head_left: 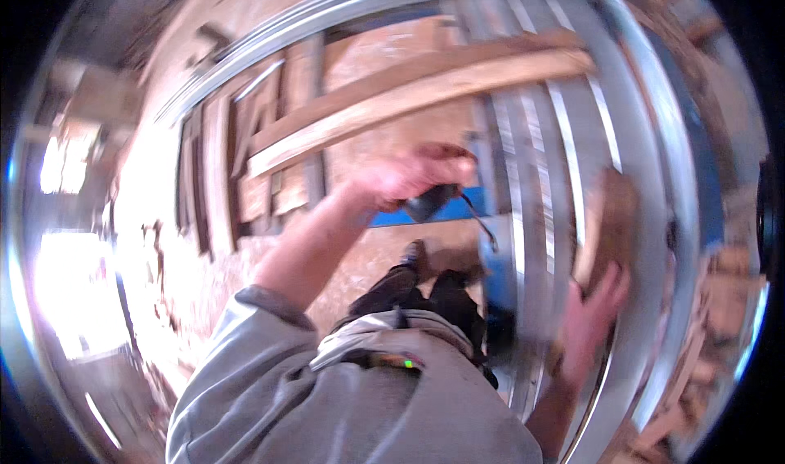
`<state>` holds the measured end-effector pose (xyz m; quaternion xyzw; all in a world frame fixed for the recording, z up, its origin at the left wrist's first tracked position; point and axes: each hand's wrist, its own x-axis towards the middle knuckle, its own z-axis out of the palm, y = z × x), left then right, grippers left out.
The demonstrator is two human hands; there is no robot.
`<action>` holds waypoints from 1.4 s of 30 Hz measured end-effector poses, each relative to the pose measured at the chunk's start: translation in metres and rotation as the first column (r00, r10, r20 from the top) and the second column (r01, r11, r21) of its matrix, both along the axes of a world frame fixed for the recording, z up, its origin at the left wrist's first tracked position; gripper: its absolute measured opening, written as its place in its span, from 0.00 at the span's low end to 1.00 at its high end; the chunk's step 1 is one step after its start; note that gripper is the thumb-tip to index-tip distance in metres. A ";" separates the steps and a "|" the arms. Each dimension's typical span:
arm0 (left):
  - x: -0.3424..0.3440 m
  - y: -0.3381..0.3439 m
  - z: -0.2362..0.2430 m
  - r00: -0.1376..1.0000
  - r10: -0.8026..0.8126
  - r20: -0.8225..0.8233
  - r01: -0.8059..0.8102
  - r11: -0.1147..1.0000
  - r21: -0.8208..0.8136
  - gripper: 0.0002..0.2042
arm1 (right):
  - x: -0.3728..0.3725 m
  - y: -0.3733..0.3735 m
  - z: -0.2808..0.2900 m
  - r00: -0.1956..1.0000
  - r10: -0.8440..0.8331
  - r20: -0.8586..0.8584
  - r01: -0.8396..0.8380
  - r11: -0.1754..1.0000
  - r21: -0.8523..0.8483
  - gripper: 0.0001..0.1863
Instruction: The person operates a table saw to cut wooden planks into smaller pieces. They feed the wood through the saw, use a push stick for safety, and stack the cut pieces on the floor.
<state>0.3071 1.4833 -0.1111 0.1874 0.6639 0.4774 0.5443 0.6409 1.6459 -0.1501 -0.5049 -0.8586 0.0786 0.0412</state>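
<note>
My left hand [417, 174] reaches across the middle, its fingers curled over a dark, rounded object [431, 204]. A thin, bent rod or cord [482, 223] runs down beside that object; blur hides whether they join. At the right, my right hand [595, 309] grips the near end of a short wooden block [607, 227]. The block lies along grey metal rails [564, 153], tilted slightly away from me. Beyond my left hand, a long wooden board [417, 96] lies slantwise, its right end on the rails.
Several wood strips [219, 170] lie at the left inside a metal frame [360, 18]. A blue bar [458, 210] crosses below my left hand. Wood pieces [695, 374] are piled beyond the right edge. My feet stand on a brown floor [360, 260].
</note>
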 end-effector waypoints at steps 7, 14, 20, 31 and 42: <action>-0.064 -0.232 -0.032 0.635 0.609 -0.475 -0.722 0.687 -0.083 0.24 | 0.054 -0.049 -0.012 0.976 -0.013 0.218 -0.008 0.995 0.097 0.44; -0.135 -0.360 -0.105 0.362 0.063 -0.930 -0.823 0.491 -0.286 0.17 | 0.045 -0.069 -0.008 0.980 -0.132 0.145 0.125 0.991 0.056 0.44; -0.138 -0.361 -0.132 -0.248 -0.130 -0.960 -0.680 0.729 0.077 0.14 | 0.031 -0.076 0.009 0.957 -0.158 0.245 0.152 0.987 0.046 0.44; -0.156 -0.349 -0.071 0.579 -0.348 -0.737 -0.408 0.659 -0.632 0.12 | 0.072 -0.068 -0.030 0.961 -0.166 0.220 0.135 0.980 0.149 0.44; -0.115 -0.335 -0.074 0.632 -0.313 -0.709 -0.416 0.634 -0.652 0.17 | 0.067 -0.079 -0.027 0.947 -0.236 0.216 0.205 0.966 0.156 0.46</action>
